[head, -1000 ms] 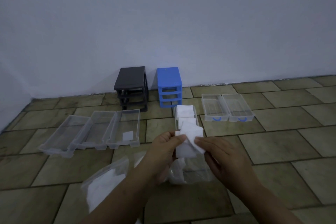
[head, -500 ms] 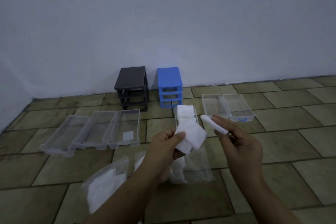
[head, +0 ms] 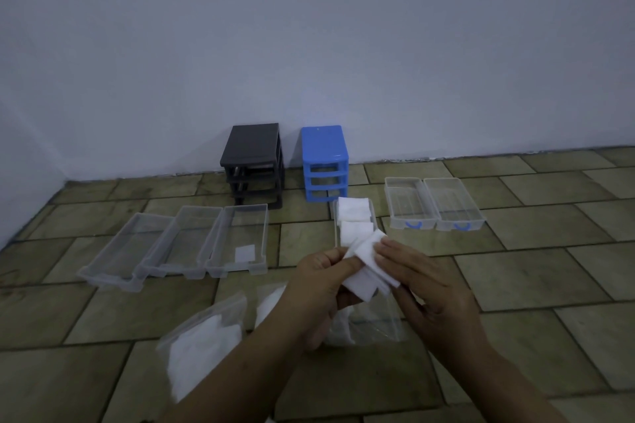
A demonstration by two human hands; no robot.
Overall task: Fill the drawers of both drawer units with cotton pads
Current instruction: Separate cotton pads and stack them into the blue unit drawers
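Since half a second ago, my right hand (head: 434, 288) has come back from beside the two blue-handled drawers (head: 434, 204) and now lies against the stack of cotton pads (head: 369, 266) that my left hand (head: 318, 285) grips. Left fingers (head: 338, 259) pinch the stack's near-left edge. Right fingers (head: 395, 251) lie fairly straight across the top pad; whether the thumb pinches it from below I cannot tell. I judge that the pad separated earlier has gone into the drawer and the next is being peeled off.

The stack is held above the near end of the clear drawer (head: 338, 237) being filled, tilted, its long axis running from near right to far left. That drawer's long axis points away from me toward the blue unit (head: 324, 161); two pad piles already lie in its far half.

On the floor nearby lies a bag of pads (head: 202, 350). Farther left, three clear drawers (head: 178, 244) lie side by side before the black unit (head: 254, 154); the rightmost appears to hold one pad.
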